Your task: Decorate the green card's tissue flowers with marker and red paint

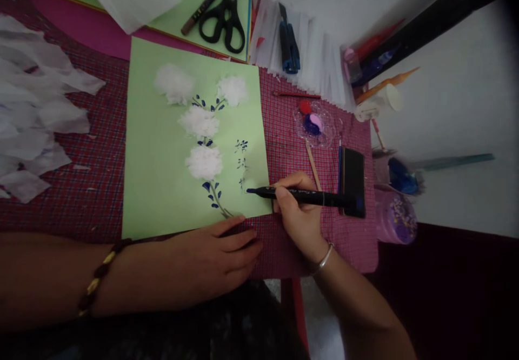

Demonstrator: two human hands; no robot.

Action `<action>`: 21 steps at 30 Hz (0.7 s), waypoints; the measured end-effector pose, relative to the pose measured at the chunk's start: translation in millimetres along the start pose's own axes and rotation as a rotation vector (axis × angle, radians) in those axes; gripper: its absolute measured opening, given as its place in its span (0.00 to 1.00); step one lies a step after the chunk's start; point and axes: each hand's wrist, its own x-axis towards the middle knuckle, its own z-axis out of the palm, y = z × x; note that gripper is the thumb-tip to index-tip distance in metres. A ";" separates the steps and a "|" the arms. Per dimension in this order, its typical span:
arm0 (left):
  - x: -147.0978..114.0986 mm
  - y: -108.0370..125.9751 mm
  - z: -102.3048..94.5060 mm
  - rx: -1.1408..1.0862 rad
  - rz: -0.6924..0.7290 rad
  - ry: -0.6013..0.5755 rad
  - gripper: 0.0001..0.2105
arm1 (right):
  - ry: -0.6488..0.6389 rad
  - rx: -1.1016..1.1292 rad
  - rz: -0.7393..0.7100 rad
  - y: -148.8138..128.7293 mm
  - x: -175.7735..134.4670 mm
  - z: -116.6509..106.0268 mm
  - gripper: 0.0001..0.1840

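Observation:
A sheet of light green paper [156, 187] lies on the checked tablecloth, bearing several fluffy white flowers [204, 162] with painted stems and dark blue leaves. Dark written characters [242, 157] run down its right side. My right hand [298, 211] grips a black brush pen [300, 194], its tip at the lowest character. Along the near edge of the paper rests my left hand [227, 254], fingers stretched out and slightly apart, holding nothing; its forefinger touches the paper's edge.
Black scissors [223, 22] and a marker [201, 8] lie beyond the paper. Torn white tissue [32, 117] is heaped at left. To the right are a blue cutter [288, 46], a paint dish [312, 124], a phone [353, 181] and a purple tub [395, 218].

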 end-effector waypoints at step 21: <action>-0.2 -2.0 -1.9 -0.024 0.002 0.018 0.16 | -0.027 -0.042 -0.044 0.5 -1.6 1.0 0.03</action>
